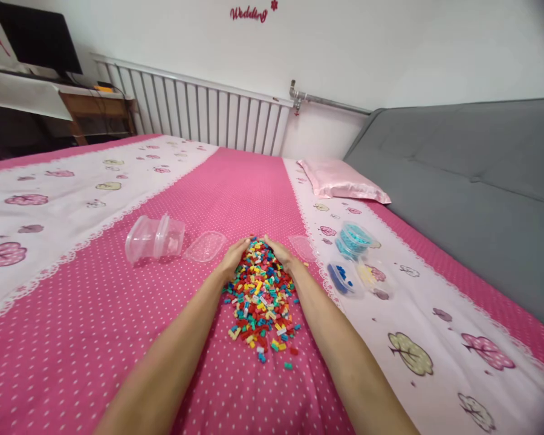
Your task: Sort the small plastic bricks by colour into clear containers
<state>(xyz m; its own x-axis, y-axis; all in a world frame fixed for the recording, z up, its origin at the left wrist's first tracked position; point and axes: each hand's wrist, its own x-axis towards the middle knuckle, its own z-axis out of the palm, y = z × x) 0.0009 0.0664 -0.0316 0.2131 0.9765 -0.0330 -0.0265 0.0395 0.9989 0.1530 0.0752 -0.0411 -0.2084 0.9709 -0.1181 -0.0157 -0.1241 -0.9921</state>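
A long heap of small toy building bricks [263,296] in red, yellow, blue, green and white lies on the bedspread between my forearms. Along the heap's far left side rests my left hand [234,260], fingers extended against the bricks. My right hand [280,252] lies the same way on the far right side, so the two cup the far end from both sides. Both hands look open, though some fingertips are hidden by the bricks. A few loose bricks are scattered at the near end.
Clear lids [205,247] lie flat beside each hand. Farther left, empty clear plastic containers [144,240] are stacked on their side. At right stand clear containers of turquoise bricks [354,240], blue bricks [341,275] and pale yellow bricks [367,275]. A pink pillow [342,179] lies behind.
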